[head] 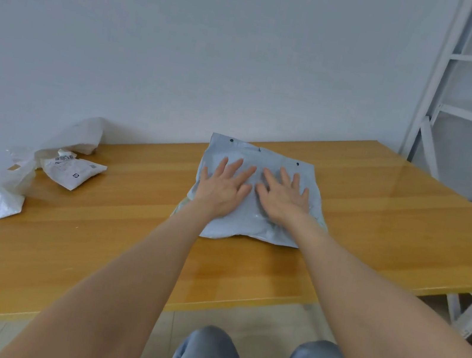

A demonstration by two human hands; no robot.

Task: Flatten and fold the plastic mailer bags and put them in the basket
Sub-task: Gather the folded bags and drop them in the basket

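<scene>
With left hand [224, 187] and right hand [283, 199] flat, fingers spread, on the mailer bag [251, 228], sweep outward, chasing air out.

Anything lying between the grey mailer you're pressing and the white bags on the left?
Nothing: the head view shows only bare wooden tabletop between the grey mailer and the white bags.

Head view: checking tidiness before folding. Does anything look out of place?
Yes. Crumpled white mailer bags lie scattered at the table's left end, one slumped against the wall. The grey bag under the left hand and right hand looks fine.
</scene>
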